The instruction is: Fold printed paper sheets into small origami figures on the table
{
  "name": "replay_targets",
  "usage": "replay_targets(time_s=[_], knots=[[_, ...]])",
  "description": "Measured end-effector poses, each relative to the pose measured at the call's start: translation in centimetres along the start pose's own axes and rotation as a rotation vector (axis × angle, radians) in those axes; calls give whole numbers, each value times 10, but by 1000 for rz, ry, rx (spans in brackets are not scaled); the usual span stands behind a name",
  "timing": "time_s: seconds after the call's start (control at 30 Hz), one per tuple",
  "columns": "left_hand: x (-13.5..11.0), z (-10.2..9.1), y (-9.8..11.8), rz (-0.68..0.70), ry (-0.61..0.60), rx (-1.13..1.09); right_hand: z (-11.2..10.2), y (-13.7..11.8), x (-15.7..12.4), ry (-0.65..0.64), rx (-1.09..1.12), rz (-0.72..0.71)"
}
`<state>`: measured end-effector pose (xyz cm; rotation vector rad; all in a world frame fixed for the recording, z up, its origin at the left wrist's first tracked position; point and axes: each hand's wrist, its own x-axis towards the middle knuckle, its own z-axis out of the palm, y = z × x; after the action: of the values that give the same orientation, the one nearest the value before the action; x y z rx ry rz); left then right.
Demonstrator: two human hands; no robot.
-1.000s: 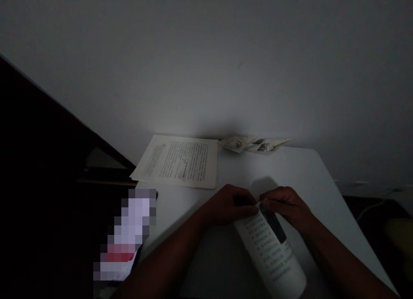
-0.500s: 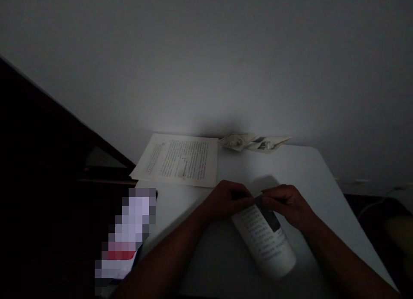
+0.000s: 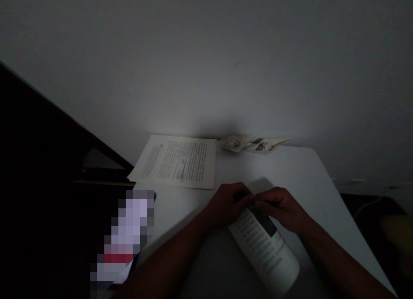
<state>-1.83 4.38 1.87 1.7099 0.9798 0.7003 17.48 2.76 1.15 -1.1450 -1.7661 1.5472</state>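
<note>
The scene is dim. A printed paper sheet (image 3: 267,251), curled or folded into a narrow strip, lies on the white table (image 3: 309,170) and runs toward me. My left hand (image 3: 227,202) and my right hand (image 3: 280,206) meet at the sheet's far end. Both have their fingers pinched together on that end, fingertips almost touching each other.
A stack of printed pages (image 3: 179,161) lies at the table's back left. Two small folded paper pieces (image 3: 250,143) sit against the wall behind the hands. A dark slanted surface (image 3: 41,161) fills the left. The table's right edge drops off to a dark floor.
Both hands have drawn slightly closer together at the sheet's far end, and the sheet has shifted a little on the table.
</note>
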Motion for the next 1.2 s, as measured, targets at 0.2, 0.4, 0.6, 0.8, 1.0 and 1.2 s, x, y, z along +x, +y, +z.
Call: replay_targets(time_s=[0.2, 0.4, 0.6, 0.8, 1.0, 1.2], knots=[[-3, 3, -1, 80, 33, 108, -1, 2, 0, 13, 9, -4], [-3, -1, -1, 90, 110, 196, 0, -1, 1, 32, 28, -6], [0, -12, 0, 94, 256, 191, -5, 0, 0, 20, 13, 2], [3, -34, 0, 31, 594, 187, -24, 3, -8, 141, 19, 17], [3, -26, 0, 25, 650, 90, -30, 7, -8, 304, 128, -42], [3, -19, -1, -23, 664, -48, -19, 6, 0, 424, 492, -61]])
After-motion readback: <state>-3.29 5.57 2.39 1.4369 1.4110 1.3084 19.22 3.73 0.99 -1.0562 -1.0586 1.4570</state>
